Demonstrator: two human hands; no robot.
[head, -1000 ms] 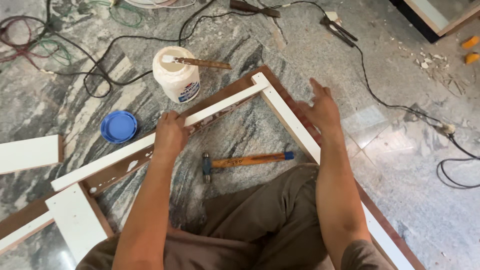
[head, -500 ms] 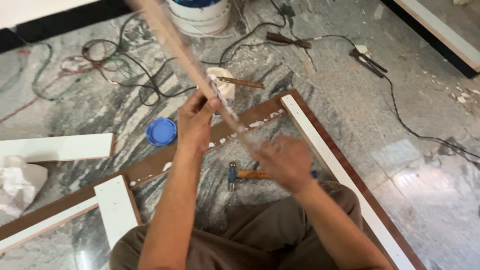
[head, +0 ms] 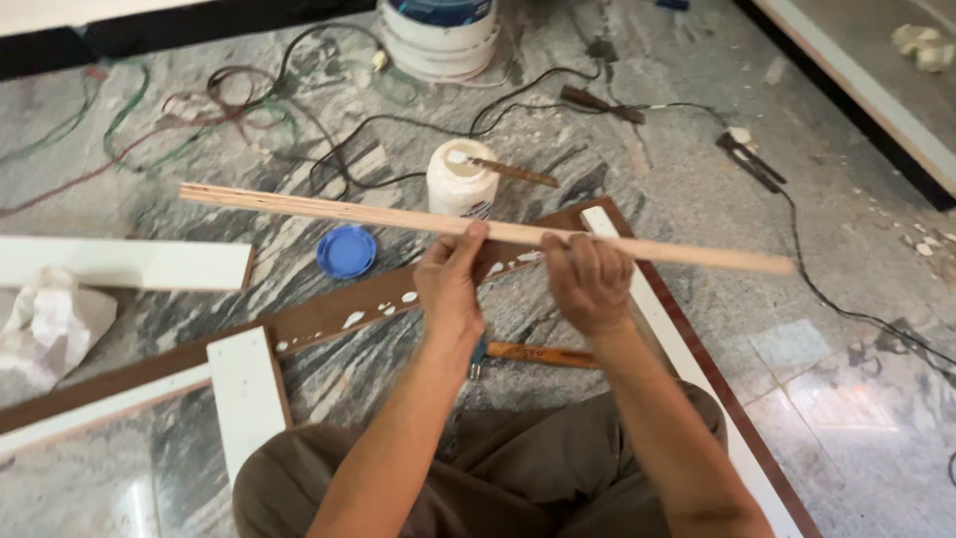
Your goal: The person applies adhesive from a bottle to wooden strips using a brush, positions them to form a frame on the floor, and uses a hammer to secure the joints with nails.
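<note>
Above marble floor (head: 856,399), wooden strip (head: 299,206) held level; left hand (head: 450,284) and right hand (head: 588,279) clamped on it near middle, close together. Glue dabs on brown frame rail (head: 329,321) below. Advice: keep strip level, align ends over rail, lower evenly

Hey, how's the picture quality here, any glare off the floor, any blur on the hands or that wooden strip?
Head view: soft, even light with faint shadows; pale glare patches on the polished stone floor at lower right; the wooden strip is sharp at the middle and slightly soft toward its ends; the left hand and right hand show little blur; the far edges bend a bit from the wide lens.
</note>
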